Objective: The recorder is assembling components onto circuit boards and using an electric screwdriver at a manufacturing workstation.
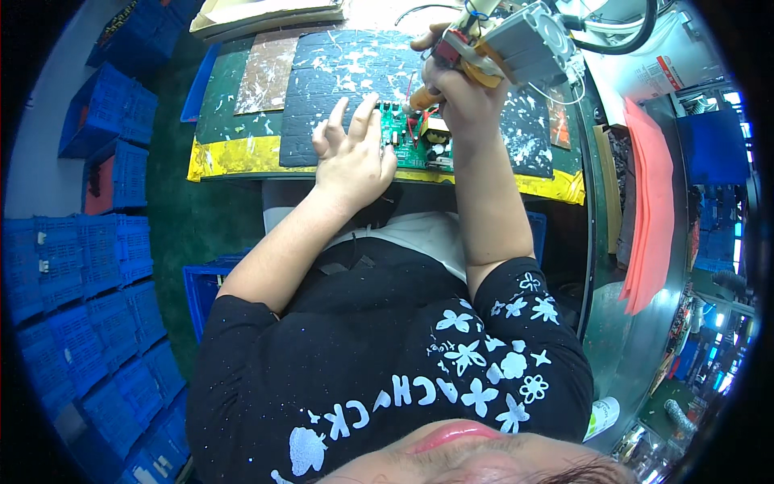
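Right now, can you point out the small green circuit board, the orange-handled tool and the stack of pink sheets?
Green circuit board (pixel 415 139), head view: on its bare green face.
Orange-handled tool (pixel 422 98), head view: on the orange grip below the right hand (pixel 458 89).
Stack of pink sheets (pixel 650 202), head view: mid top sheet.

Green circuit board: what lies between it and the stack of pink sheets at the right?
In the head view, between the green circuit board and the pink sheets lie the person's right forearm, the dark paint-flecked mat and a brown board's edge.

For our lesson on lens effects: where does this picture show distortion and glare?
Head view: fisheye bending curves the yellow-taped bench edge and blue crates toward the rim; corners are black; glare whitens the bench top behind the right hand; the green circuit board stays sharp.
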`<act>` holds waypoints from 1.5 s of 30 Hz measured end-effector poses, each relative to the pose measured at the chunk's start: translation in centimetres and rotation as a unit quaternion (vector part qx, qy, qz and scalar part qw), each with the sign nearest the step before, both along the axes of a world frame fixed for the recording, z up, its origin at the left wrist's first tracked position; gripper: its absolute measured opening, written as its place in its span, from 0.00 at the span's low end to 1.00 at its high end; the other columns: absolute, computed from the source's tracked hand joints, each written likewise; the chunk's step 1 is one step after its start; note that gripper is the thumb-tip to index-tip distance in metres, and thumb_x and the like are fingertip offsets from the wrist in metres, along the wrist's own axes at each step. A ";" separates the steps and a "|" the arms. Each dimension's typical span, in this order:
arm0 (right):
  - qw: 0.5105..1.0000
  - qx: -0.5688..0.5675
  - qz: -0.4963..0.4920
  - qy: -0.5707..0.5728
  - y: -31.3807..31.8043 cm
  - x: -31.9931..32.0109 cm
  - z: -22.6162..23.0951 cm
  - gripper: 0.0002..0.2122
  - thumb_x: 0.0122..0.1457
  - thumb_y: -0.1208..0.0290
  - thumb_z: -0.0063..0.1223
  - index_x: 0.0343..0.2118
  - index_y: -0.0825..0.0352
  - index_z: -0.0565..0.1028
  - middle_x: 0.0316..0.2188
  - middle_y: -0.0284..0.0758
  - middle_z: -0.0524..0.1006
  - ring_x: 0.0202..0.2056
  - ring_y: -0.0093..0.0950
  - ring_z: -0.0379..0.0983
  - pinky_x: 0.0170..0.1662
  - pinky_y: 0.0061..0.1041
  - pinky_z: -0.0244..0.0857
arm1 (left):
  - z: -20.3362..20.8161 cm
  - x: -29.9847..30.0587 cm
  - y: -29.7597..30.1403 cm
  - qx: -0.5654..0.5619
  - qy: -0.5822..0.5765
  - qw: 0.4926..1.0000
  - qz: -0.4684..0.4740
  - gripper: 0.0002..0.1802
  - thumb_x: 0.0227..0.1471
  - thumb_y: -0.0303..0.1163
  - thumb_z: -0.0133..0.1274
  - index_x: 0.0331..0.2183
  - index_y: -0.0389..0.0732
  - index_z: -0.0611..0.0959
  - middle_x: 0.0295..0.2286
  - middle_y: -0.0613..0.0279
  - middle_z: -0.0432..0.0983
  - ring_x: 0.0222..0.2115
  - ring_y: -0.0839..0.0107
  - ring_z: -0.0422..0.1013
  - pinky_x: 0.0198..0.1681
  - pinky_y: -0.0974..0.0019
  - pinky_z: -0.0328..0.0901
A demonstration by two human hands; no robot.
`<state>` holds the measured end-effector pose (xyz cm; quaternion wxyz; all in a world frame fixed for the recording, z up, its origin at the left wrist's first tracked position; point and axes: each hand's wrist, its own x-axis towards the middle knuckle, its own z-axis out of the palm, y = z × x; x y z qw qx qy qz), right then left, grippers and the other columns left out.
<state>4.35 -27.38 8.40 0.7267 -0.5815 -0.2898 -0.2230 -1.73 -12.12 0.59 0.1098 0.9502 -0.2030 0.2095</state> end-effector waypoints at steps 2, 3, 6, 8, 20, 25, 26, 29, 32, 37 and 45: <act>1.000 -0.004 0.020 -0.024 -0.1 0.3 0.0 0.17 0.44 0.85 0.42 0.40 0.77 0.69 0.28 0.43 0.73 0.17 0.16 0.63 0.23 0.14 0.59 | -0.1 0.0 0.0 -0.017 -0.005 1.000 -0.003 0.28 0.44 0.43 0.48 0.45 0.35 0.74 0.54 0.63 0.54 0.55 0.57 0.47 0.53 0.52 0.43; 0.999 -0.005 0.020 -0.024 -0.1 0.1 0.2 0.17 0.44 0.85 0.42 0.40 0.77 0.69 0.28 0.43 0.73 0.17 0.16 0.63 0.23 0.14 0.59 | -0.1 -0.1 0.0 -0.018 -0.005 1.000 -0.003 0.28 0.44 0.43 0.48 0.45 0.35 0.74 0.54 0.63 0.54 0.55 0.57 0.47 0.53 0.52 0.43; 0.999 -0.021 -0.008 -0.033 0.6 -0.3 1.3 0.16 0.44 0.85 0.42 0.39 0.78 0.70 0.28 0.43 0.74 0.17 0.16 0.63 0.22 0.15 0.59 | -0.3 -0.2 0.2 -0.023 -0.016 1.000 -0.001 0.28 0.45 0.43 0.49 0.47 0.37 0.72 0.53 0.62 0.56 0.55 0.58 0.47 0.53 0.52 0.42; 0.998 -0.051 -0.025 0.004 0.8 0.0 1.3 0.14 0.45 0.83 0.46 0.39 0.74 0.72 0.34 0.39 0.77 0.32 0.24 0.75 0.35 0.21 0.69 | -0.2 -0.1 0.4 -0.090 -0.060 0.993 -0.041 0.25 0.44 0.41 0.50 0.45 0.40 0.73 0.50 0.63 0.60 0.53 0.59 0.51 0.53 0.54 0.42; 0.951 -0.261 -0.132 0.105 1.7 -0.4 2.3 0.10 0.45 0.73 0.51 0.33 0.67 0.75 0.25 0.37 0.77 0.29 0.27 0.76 0.33 0.24 0.68 | 0.3 2.7 5.2 -0.455 0.108 0.884 0.004 0.05 0.43 0.24 0.56 0.27 0.35 0.79 0.25 0.59 0.74 0.23 0.69 0.69 0.28 0.69 0.64; 0.944 -0.279 -0.143 0.103 1.5 0.1 1.8 0.10 0.45 0.73 0.52 0.32 0.68 0.75 0.23 0.36 0.77 0.29 0.26 0.76 0.32 0.24 0.68 | -0.4 3.0 5.5 -0.440 0.089 0.893 -0.032 0.04 0.46 0.25 0.57 0.29 0.37 0.80 0.22 0.70 0.72 0.20 0.85 0.61 0.23 0.79 0.58; 0.944 -0.281 -0.142 0.103 1.5 0.2 1.6 0.10 0.45 0.73 0.52 0.32 0.68 0.75 0.23 0.36 0.77 0.29 0.26 0.76 0.32 0.24 0.68 | -0.4 3.0 5.6 -0.439 0.093 0.893 -0.033 0.04 0.45 0.25 0.57 0.28 0.37 0.81 0.22 0.69 0.72 0.20 0.84 0.61 0.23 0.78 0.58; 0.952 -0.255 -0.129 0.112 1.8 0.3 1.6 0.09 0.45 0.74 0.51 0.31 0.68 0.75 0.24 0.35 0.77 0.30 0.25 0.75 0.34 0.23 0.68 | -0.1 3.1 5.6 -0.428 0.092 0.898 -0.042 0.04 0.45 0.25 0.57 0.28 0.37 0.81 0.23 0.68 0.73 0.20 0.84 0.62 0.24 0.77 0.59; 0.982 -0.160 -0.103 0.000 2.7 0.2 2.5 0.09 0.45 0.75 0.51 0.31 0.68 0.75 0.26 0.34 0.77 0.31 0.24 0.75 0.35 0.23 0.68 | -0.2 3.0 5.5 -0.429 0.091 0.897 -0.049 0.05 0.44 0.25 0.58 0.28 0.36 0.81 0.24 0.66 0.74 0.21 0.82 0.64 0.25 0.77 0.59; 0.979 -0.190 -0.072 0.024 2.8 0.0 3.7 0.12 0.44 0.83 0.45 0.34 0.70 0.72 0.24 0.33 0.71 0.29 0.24 0.69 0.32 0.24 0.64 | -0.2 3.0 5.8 -0.419 0.080 0.903 -0.052 0.05 0.44 0.25 0.58 0.28 0.36 0.81 0.24 0.65 0.74 0.22 0.80 0.65 0.25 0.76 0.60; 0.966 -0.223 -0.107 0.075 2.3 0.1 2.1 0.10 0.45 0.76 0.49 0.33 0.67 0.75 0.26 0.34 0.77 0.31 0.23 0.75 0.36 0.23 0.68 | 0.1 2.9 5.6 -0.416 0.089 0.904 -0.050 0.06 0.44 0.26 0.58 0.28 0.36 0.81 0.24 0.65 0.74 0.22 0.79 0.65 0.26 0.75 0.61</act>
